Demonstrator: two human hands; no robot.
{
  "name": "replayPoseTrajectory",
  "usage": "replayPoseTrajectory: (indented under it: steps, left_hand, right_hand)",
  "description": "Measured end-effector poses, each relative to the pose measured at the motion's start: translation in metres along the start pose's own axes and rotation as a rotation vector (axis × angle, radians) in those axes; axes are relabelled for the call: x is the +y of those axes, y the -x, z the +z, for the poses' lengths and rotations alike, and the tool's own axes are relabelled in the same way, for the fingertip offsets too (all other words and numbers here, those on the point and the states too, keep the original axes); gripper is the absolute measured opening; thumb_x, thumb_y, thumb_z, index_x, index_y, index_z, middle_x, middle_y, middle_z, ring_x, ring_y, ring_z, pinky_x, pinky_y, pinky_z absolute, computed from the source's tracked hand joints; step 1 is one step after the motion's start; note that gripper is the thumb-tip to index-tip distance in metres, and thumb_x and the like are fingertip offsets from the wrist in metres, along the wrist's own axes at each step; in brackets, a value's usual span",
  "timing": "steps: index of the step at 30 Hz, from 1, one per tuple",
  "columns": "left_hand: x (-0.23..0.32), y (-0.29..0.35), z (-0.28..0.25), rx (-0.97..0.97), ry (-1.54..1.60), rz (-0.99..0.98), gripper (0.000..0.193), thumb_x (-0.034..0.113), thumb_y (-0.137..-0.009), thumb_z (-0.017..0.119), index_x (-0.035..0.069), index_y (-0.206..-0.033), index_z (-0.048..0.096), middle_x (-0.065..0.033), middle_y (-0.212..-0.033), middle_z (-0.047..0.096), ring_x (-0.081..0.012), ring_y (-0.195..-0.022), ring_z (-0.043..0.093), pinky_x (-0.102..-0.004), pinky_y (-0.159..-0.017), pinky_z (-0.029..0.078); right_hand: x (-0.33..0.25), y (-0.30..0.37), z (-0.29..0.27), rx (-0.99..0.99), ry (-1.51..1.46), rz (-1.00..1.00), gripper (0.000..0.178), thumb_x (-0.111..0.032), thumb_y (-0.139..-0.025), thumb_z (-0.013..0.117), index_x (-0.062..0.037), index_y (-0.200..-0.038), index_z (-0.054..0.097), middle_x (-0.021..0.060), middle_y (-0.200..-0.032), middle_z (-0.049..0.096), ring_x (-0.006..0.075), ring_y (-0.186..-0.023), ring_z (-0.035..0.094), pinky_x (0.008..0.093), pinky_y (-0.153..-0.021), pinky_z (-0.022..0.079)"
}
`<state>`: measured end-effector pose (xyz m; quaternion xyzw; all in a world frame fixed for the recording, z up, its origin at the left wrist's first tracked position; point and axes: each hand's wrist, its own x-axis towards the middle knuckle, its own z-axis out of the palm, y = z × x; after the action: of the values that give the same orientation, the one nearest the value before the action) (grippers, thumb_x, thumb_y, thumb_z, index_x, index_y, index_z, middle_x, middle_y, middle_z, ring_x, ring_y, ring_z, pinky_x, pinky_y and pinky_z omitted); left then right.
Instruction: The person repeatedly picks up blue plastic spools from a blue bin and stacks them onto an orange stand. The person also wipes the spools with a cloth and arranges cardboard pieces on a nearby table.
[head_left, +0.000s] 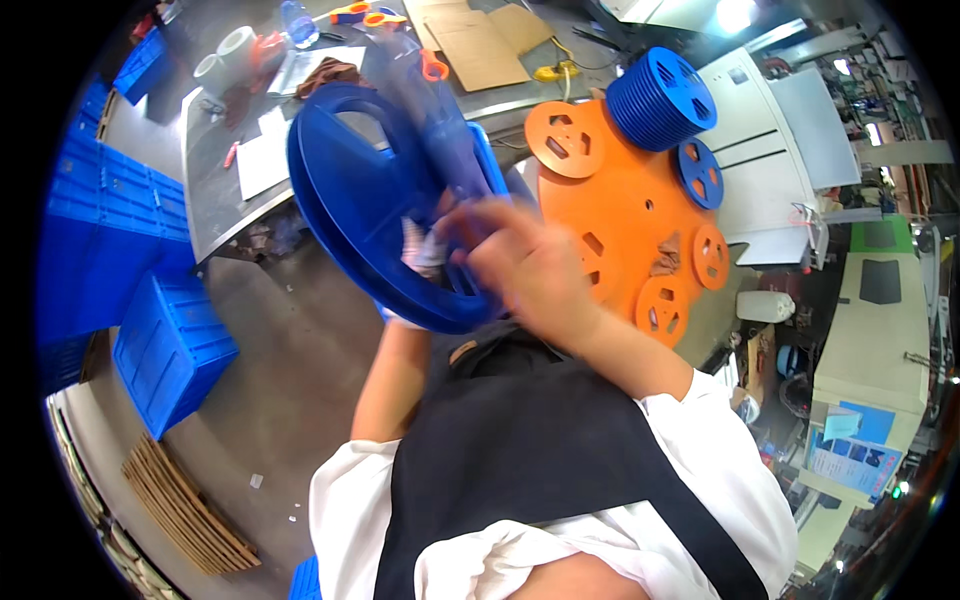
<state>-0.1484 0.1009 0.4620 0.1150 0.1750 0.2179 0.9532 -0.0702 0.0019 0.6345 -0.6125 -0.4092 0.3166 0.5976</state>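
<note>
A large blue two-flanged plastic reel hangs tilted in front of me. My left hand is mostly hidden behind it; pale, blurred fingers show in an opening of the reel, closed on it. My right hand is smeared by motion just right of the reel, its fingers bent toward the hub side. Whether they grip anything is unclear. A blurred, see-through bluish strip or film runs from near these fingers up across the reel's right side. Behind the reel, the rim of a blue bin shows.
To the right stands an orange round table with a stack of blue reels and several smaller orange reels. A metal workbench holds cardboard, white rolls and papers. Blue crates and flat cardboard line the left.
</note>
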Motion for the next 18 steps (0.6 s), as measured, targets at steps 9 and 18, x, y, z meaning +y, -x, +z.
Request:
replayPoseTrajectory:
  steps: [9, 18]
  left_hand:
    - [0.016, 0.045, 0.067, -0.237, 0.246, -0.098, 0.073, 0.045, -0.079, 0.076, 0.003, -0.133, 0.047, -0.0140, -0.130, 0.054, -0.0260, -0.125, 0.050, -0.0409, -0.109, 0.041]
    - [-0.016, -0.002, 0.024, -0.414, 0.545, -0.113, 0.070, 0.041, -0.081, 0.073, 0.001, -0.132, 0.048, -0.0147, -0.122, 0.058, -0.0311, -0.125, 0.051, -0.0445, -0.117, 0.030]
  right_hand:
    - [0.001, 0.013, -0.029, 0.025, 0.379, -0.183, 0.048, -0.035, -0.093, 0.063, 0.0018, -0.123, 0.058, 0.0164, -0.123, 0.063, 0.0286, -0.112, 0.063, 0.0376, -0.094, 0.050]
    - [0.048, 0.026, -0.141, 0.496, -0.188, 0.223, 0.033, -0.024, -0.104, 0.043, 0.0027, -0.120, 0.056, 0.0192, -0.118, 0.064, 0.0281, -0.112, 0.062, 0.0381, -0.099, 0.048]
